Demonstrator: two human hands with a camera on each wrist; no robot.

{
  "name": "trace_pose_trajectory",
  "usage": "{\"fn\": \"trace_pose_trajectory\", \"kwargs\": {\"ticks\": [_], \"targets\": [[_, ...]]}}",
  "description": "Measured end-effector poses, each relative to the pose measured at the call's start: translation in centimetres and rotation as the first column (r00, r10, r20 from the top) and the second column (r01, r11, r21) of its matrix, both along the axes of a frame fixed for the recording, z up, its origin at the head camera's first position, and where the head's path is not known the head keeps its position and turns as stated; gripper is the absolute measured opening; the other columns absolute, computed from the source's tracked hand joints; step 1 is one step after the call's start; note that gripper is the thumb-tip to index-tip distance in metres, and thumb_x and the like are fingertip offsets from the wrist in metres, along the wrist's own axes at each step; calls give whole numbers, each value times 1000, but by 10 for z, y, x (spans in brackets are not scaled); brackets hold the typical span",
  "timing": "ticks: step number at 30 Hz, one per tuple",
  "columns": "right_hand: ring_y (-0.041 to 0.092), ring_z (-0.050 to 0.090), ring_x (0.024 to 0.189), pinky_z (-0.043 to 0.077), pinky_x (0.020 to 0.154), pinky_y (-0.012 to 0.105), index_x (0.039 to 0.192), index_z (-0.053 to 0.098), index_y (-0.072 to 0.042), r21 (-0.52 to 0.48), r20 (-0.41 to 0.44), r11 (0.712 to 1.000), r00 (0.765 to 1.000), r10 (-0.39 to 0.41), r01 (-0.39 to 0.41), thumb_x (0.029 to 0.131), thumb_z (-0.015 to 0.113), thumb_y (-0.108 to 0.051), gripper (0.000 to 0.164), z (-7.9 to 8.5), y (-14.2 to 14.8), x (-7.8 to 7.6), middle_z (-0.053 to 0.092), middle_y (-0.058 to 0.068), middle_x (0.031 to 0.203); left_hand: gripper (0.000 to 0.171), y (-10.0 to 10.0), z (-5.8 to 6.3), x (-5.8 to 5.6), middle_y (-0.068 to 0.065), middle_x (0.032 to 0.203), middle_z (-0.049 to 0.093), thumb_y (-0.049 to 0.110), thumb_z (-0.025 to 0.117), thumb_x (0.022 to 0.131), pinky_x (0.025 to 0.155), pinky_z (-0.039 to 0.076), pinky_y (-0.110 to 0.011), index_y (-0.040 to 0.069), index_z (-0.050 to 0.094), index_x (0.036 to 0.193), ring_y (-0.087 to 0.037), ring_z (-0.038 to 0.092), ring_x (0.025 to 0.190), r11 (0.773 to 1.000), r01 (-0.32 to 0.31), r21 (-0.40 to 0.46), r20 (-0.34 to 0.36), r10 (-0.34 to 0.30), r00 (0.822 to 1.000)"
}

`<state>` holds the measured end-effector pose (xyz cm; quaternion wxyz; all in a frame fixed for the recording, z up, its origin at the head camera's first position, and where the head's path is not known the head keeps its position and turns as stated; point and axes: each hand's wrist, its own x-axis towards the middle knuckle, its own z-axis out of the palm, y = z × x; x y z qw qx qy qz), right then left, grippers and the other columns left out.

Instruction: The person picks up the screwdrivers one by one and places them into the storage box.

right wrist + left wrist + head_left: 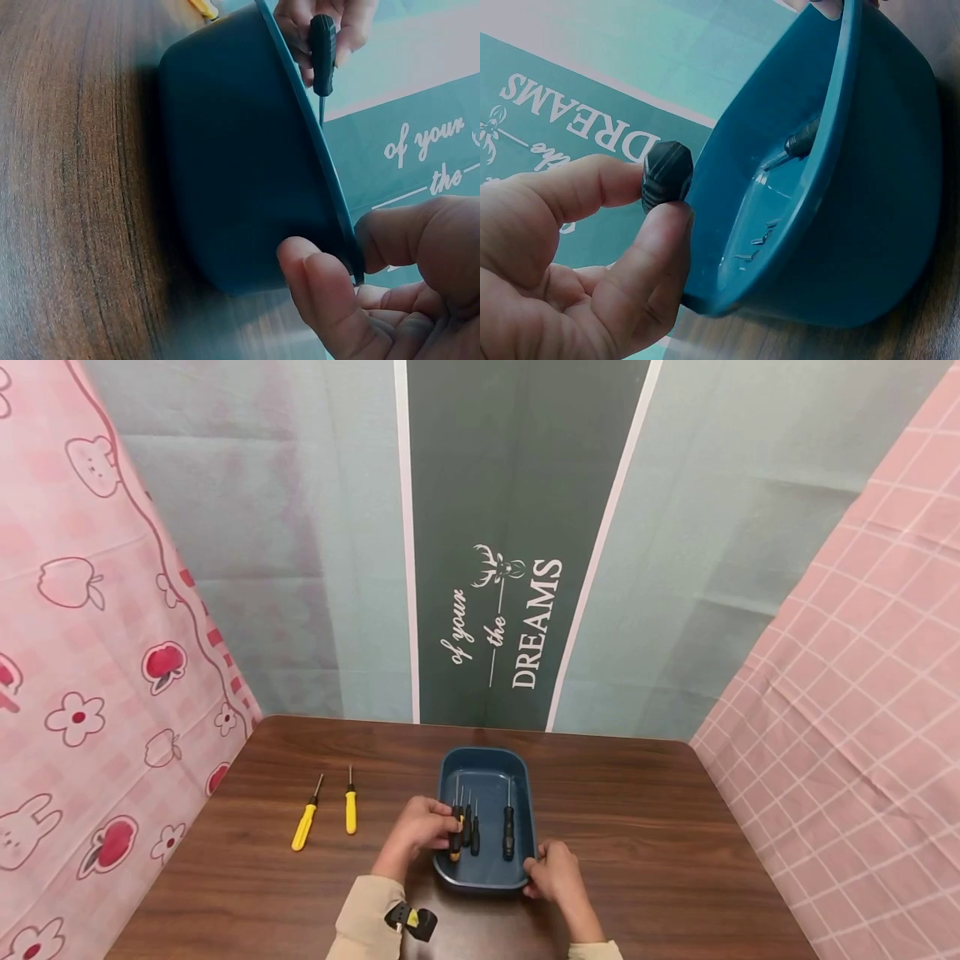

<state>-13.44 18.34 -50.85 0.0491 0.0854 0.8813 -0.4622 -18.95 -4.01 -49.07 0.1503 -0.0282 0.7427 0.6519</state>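
A deep blue rectangular tray [491, 875] stands on the table. My left hand [426, 825] is over its left side, pinching a black-handled screwdriver [322, 56] between thumb and fingers, its thin shaft pointing away from the hand. In the left wrist view the black handle [667, 174] shows end-on. Inside the tray lie several small dark screwdrivers, among them one [475, 839] near the left hand and a larger one [508, 835] to the right. My right hand [553, 870] grips the tray's near right corner, thumb on the rim and fingers against the outer wall.
Two yellow-handled screwdrivers, one tilted [303, 827] and one nearly straight [351, 810], lie on the brown wooden table [645, 827] left of the tray. A grey-green curtain [525, 485] hangs behind the table, with pink cloths at both sides.
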Motion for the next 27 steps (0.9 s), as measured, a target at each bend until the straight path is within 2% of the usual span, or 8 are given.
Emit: {"fn": "trace_pose_trajectory", "kwargs": {"ticks": [6, 16, 22, 27], "targets": [[15, 58, 39, 51, 39, 27, 76, 48, 3, -10, 12, 1000, 1000, -15, 16, 76, 55, 4, 7, 3, 0, 0, 53, 11, 57, 32, 5, 4, -6, -15, 79, 59, -5, 70, 73, 53, 56, -31, -17, 57, 99, -17, 60, 57, 999, 23, -40, 16, -23, 1000], [14, 58, 40, 51, 40, 26, 74, 48, 0, 11, 18, 1000, 1000, -3, 3, 76, 55, 3, 9, 4, -1, 0, 53, 9, 56, 24, 12, 10, -13, -15, 83, 56, -4, 71, 74, 55, 56, -31, -10, 58, 92, -18, 60, 56, 994, 49, -99, 44, -45, 998], [14, 58, 40, 51, 40, 26, 72, 47, -1, 11, 29, 1000, 1000, 0, -1, 76, 55, 3, 10, 4, -1, -1, 53, 10, 56, 16, 20, 10, -17, -12, 73, 56, -5, 71, 73, 53, 56, -30, -2, 56, 76, -15, 57, 52, 991, 90, -96, 73, -84, 994], [14, 58, 40, 51, 40, 26, 72, 46, -1, 6, 47, 1000, 999, 1, -1, 77, 55, 4, 11, 4, -1, -1, 53, 11, 57, 24, 28, 10, -22, -10, 68, 53, -5, 72, 73, 53, 56, -29, 4, 52, 65, -15, 58, 51, 985, 116, -128, 82, -106, 991]]}}
